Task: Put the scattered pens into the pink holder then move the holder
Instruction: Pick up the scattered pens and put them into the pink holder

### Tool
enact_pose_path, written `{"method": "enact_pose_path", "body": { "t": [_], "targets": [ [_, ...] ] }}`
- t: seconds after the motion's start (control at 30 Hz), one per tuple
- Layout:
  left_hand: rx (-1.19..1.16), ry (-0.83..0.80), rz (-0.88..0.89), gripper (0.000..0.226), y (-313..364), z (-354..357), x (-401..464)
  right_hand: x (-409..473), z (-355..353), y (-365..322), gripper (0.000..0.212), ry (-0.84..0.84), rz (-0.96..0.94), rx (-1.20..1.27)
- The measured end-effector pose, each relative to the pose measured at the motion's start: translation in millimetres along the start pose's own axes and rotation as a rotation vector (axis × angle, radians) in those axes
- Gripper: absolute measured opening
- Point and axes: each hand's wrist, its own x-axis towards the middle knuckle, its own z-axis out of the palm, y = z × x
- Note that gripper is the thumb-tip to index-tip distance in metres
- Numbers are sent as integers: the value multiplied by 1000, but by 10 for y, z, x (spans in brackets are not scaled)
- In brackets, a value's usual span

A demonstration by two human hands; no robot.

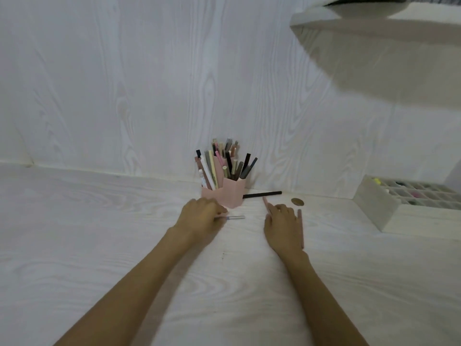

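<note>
The pink holder (230, 193) stands by the back wall, filled with several upright pens. Just in front of it my left hand (199, 218) lies knuckles up, fingers curled over the pink end of a grey-tipped pen (237, 217) lying on the table. My right hand (283, 226) is lower right of the holder. Its thumb and forefinger pinch a short pink pen (266, 204). Another pink pen (301, 228) lies along the outer edge of that hand. A black pen (262, 194) lies flat against the wall, right of the holder.
A small brown disc (297, 201) sits on the white wood-grain table (99, 245) beyond my right hand. A pale compartmented organiser box (399, 216) stands at the right edge. A shelf (374, 28) juts out overhead at the upper right.
</note>
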Motion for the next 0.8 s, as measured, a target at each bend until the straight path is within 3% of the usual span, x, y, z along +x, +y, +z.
{"method": "enact_pose_path", "body": {
  "t": [0.2, 0.3, 0.4, 0.47, 0.57, 0.8],
  "targets": [
    [357, -160, 139, 25, 186, -108, 131, 18, -10, 45, 43, 36, 6, 91],
    [298, -76, 160, 22, 227, -250, 63, 10, -12, 41, 39, 51, 17, 74],
    [-94, 385, 99, 14, 296, -575, 43, 24, -18, 13, 33, 59, 21, 8],
    [-433, 734, 42, 27, 319, -871, 157, 19, -15, 0, 30, 57, 25, 6],
    [-654, 1003, -13, 51, 222, -1218, 503, 9, 1, -5, 31, 56, 31, 52],
    [-479, 828, -128, 57, 46, -1085, 1085, 8, 3, 3, 31, 30, 41, 85]
  ]
}}
